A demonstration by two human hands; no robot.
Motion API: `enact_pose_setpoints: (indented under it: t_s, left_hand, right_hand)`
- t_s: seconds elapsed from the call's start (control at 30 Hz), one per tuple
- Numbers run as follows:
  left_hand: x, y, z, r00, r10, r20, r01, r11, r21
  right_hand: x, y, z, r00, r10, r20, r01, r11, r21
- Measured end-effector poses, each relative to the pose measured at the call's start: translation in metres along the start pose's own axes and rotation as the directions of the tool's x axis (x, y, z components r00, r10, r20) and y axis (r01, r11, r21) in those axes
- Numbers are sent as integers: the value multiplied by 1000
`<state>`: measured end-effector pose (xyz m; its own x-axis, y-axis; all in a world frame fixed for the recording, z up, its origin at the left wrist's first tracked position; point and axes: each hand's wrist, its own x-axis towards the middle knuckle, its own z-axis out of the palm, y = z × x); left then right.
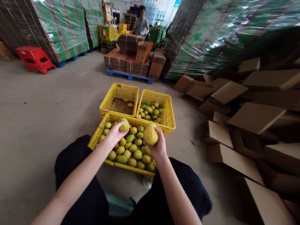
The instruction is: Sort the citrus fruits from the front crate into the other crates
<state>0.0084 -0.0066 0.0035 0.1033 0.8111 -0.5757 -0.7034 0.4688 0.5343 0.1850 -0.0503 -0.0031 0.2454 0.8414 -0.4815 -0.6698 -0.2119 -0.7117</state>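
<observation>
One left hand (114,135) holds one greenish fruit (123,123), one right hand (159,147) one yellow fruit (150,135). Three yellow crates (107,100) stand near: one shows two fruits (130,105), the other two too many to count surely. Farther off are one red stool (35,56), one person (141,26) and at least one background crate (107,33).

Cardboard boxes (257,117) cut off at right; fruit (137,154) hides bottom of near crate (94,140)

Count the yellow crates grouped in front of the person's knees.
3: the near crate; behind it, the left crate with few fruits, and the right crate with more. None seems hidden.
</observation>
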Motion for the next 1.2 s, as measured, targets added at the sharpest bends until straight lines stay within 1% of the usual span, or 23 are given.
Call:
enact_pose_setpoints:
  t_s: [0.07,0.1,0.13,0.2,0.27,0.3,0.33,0.4,0.43,0.47,0.5,0.53,0.57,0.63,0.67,0.7,0.77,0.83,0.9,1.0,1.03,1.1,1.2]
  left_hand:
    - [-6,-4,0,984,163,77,-174,969,173]
    - [-9,-6,0,955,266,132,-292,925,243]
    - [-12,-7,0,911,363,193,-407,863,298]
    - [-16,-7,0,803,503,319,-594,714,371]
    - [-16,-7,-1,717,555,422,-697,578,424]
    - [-15,-6,-2,685,568,456,-728,520,446]
    - [-13,-6,-3,658,574,488,-752,464,469]
    - [-9,-5,-6,609,562,559,-787,346,510]
    - [-8,-5,-7,587,547,596,-801,284,527]
    - [-7,-4,-8,571,527,630,-809,230,540]
    - [-7,-3,-10,565,498,657,-813,201,547]
    - [-7,-2,-11,574,462,676,-811,208,547]
    - [-8,-1,-12,598,415,686,-800,255,543]
    - [-9,1,-13,672,305,675,-729,432,531]
    - [-8,2,-13,710,256,656,-672,526,522]
    - [-7,2,-13,745,223,629,-611,607,508]
    - [-3,2,-12,808,184,559,-486,745,457]
    - [4,0,-11,861,117,495,-326,874,360]
    - [13,-6,-10,892,3,452,-115,968,222]
    - [25,-16,-12,902,-127,413,139,990,1]
    - [28,-20,-13,905,-137,403,182,981,-75]
    - [33,-26,-15,917,-104,385,201,955,-219]
    - [37,-30,-18,943,10,334,118,924,-363]
  right_hand:
    - [-2,2,-1,990,-137,21,138,983,-123]
    - [-3,3,-1,972,-227,66,235,949,-209]
    - [-4,4,-2,937,-325,125,348,890,-296]
    - [-6,5,-3,820,-517,246,570,696,-436]
    - [-8,7,-4,682,-645,345,714,483,-508]
    - [-8,8,-4,623,-680,387,755,393,-525]
    - [-8,10,-4,581,-698,419,777,324,-539]
    - [-7,13,-5,543,-713,444,789,252,-559]
    - [-7,13,-5,540,-720,436,788,251,-562]
    - [-7,13,-5,548,-726,416,786,276,-553]
    - [-6,13,-6,573,-723,386,779,333,-532]
    - [-6,12,-6,615,-706,350,762,418,-495]
    - [-6,11,-6,670,-673,313,729,520,-444]
    - [-5,8,-6,788,-558,260,616,721,-317]
    - [-4,7,-5,835,-490,250,544,800,-252]
    - [-3,7,-5,873,-421,246,470,863,-189]
    - [1,7,-3,926,-296,236,322,944,-77]
    - [6,9,0,952,-174,252,178,984,6]
    - [12,13,3,947,-52,317,39,998,48]
    - [21,20,8,921,71,383,-119,987,104]
    - [23,24,9,926,82,368,-147,978,151]
    - [26,30,10,949,74,307,-162,948,273]
    - [26,39,9,967,35,251,-139,900,413]
